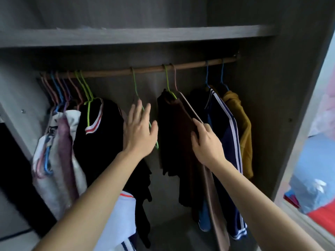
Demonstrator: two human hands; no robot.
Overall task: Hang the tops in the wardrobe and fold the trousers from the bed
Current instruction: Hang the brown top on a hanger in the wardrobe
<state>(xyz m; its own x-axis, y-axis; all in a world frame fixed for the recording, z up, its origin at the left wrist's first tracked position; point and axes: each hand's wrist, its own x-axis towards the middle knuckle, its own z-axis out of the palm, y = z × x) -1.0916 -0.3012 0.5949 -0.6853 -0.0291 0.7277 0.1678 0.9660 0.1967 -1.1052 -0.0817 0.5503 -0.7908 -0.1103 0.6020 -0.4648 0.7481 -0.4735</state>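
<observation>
Brown top (181,134) (pink hanger (189,107)) — right hand (208,144) touches it, fingers straight; left hand (138,129) spread wide.

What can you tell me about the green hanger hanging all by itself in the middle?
The thin lime-green wire hanger looks plastic-coated and carries no clothes. Its hook sits over the brown wooden rail, between the black top with a striped collar and the dark brown top. It hangs edge-on to the camera. The left hand, fingers straight, lies in front of its lower part; whether it touches cannot be told.
</observation>
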